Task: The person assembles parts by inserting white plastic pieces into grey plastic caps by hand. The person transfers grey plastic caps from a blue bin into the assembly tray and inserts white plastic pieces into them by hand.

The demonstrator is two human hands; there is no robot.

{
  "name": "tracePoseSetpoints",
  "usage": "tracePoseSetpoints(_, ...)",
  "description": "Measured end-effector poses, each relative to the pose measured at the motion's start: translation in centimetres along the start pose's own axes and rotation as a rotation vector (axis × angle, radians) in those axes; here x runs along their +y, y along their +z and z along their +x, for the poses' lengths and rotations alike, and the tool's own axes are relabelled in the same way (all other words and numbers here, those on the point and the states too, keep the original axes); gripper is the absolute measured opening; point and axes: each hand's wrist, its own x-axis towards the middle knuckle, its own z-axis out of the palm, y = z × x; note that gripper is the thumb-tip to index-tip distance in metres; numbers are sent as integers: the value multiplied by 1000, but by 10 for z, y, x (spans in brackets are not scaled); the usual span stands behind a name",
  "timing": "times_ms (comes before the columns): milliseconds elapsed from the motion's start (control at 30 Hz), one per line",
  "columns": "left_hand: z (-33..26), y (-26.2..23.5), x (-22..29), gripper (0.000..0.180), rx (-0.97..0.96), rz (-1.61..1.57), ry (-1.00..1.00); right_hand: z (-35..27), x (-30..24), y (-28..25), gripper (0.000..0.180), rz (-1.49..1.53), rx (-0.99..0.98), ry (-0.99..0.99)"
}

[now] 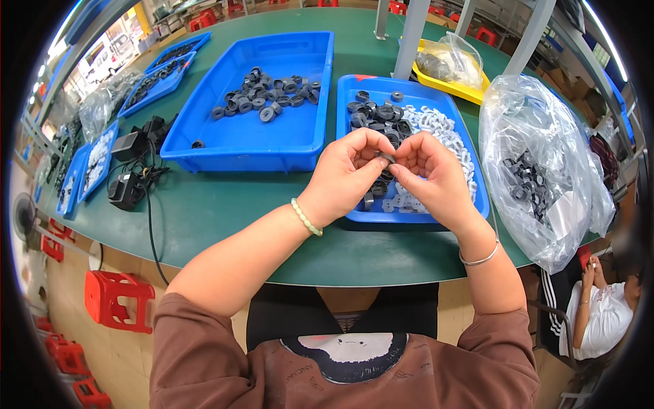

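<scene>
Both hands meet above the near part of a blue tray (351,85). Between their fingertips is a small dark plastic ring (386,158), mostly hidden by the fingers. My left hand (347,170) pinches it from the left, and my right hand (434,174) pinches it from the right. Inside the tray, black round caps (371,112) are heaped on the left. White plastic clips (443,129) fill its right side. Whether a white clip sits in the held ring cannot be seen.
A larger blue bin (238,160) holds a pile of dark rings (262,95). To the right lies a clear plastic bag (545,136) of black parts. Left are black power adapters (129,146) with cables. A yellow tray (470,90) stands behind metal posts. Another person (603,310) sits at right.
</scene>
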Motion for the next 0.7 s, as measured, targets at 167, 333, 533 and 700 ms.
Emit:
tracePoseSetpoints(167,-1,-1,-2,15,42,-20,-26,1,-1,3,17,20,15,-19)
tracePoseSetpoints(333,-1,4,3,23,47,-86,-84,1,2,-1,16,0,45,-7)
tracePoseSetpoints(533,-1,0,7,28,-30,53,-124,0,0,-1,14,-17,46,-3)
tracePoseSetpoints(700,1,-4,7,32,11,-184,-191,5,-1,-9,16,122,57,107)
